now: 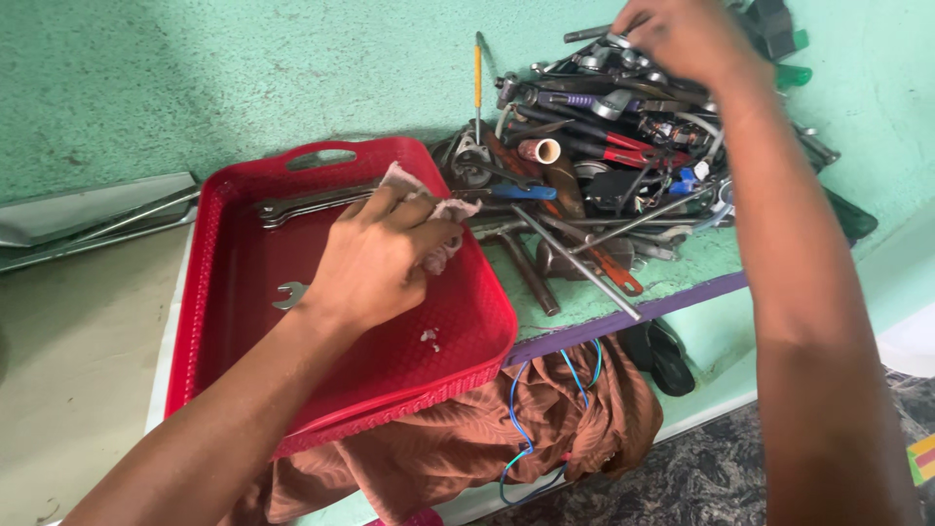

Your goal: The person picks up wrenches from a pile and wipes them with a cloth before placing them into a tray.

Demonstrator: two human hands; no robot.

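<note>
Over the red tray [209,292], a pale rag [429,209] is bunched tight in the left hand [375,263]. Two wrenches [307,203] are already laid inside. Farther right, the heaped tools [594,175] are being reached into by the right hand [682,39]; its grip is hidden, possibly closing on something. Most of the pile is left.

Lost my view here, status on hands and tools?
Left hand shut on rag over red tray. Right hand in tool pile, grip hidden. Spanners in tray.
</note>
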